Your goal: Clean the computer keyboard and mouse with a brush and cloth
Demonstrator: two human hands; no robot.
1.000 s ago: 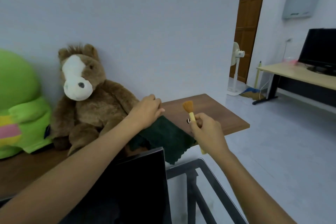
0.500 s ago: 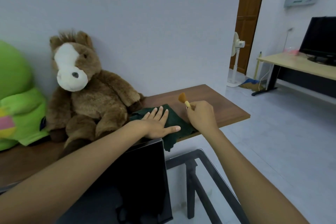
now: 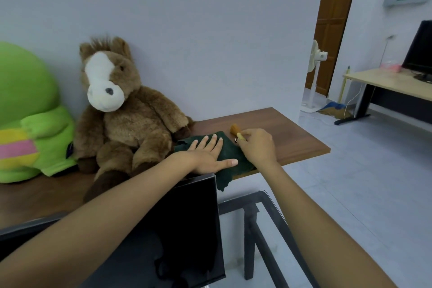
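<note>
A dark green cloth (image 3: 230,155) lies on the brown wooden shelf (image 3: 292,138), one corner hanging over its front edge. My left hand (image 3: 208,153) rests flat on the cloth, fingers spread. Just to its right, my right hand (image 3: 257,147) grips a small brush (image 3: 236,132) with a pale handle and orange-brown bristles; the bristle tip is down at the shelf next to the cloth. No keyboard or mouse is in view.
A brown plush horse (image 3: 124,110) and a green plush toy (image 3: 28,112) sit on the shelf to the left. A black monitor (image 3: 187,229) stands in front of me, above a glass table (image 3: 261,217). Far right are a desk (image 3: 388,84), a fan (image 3: 315,58) and a door (image 3: 334,26).
My left hand lowered the cloth onto the shelf and flattened on it. My right hand brought the brush down from the air to the shelf beside the cloth.
</note>
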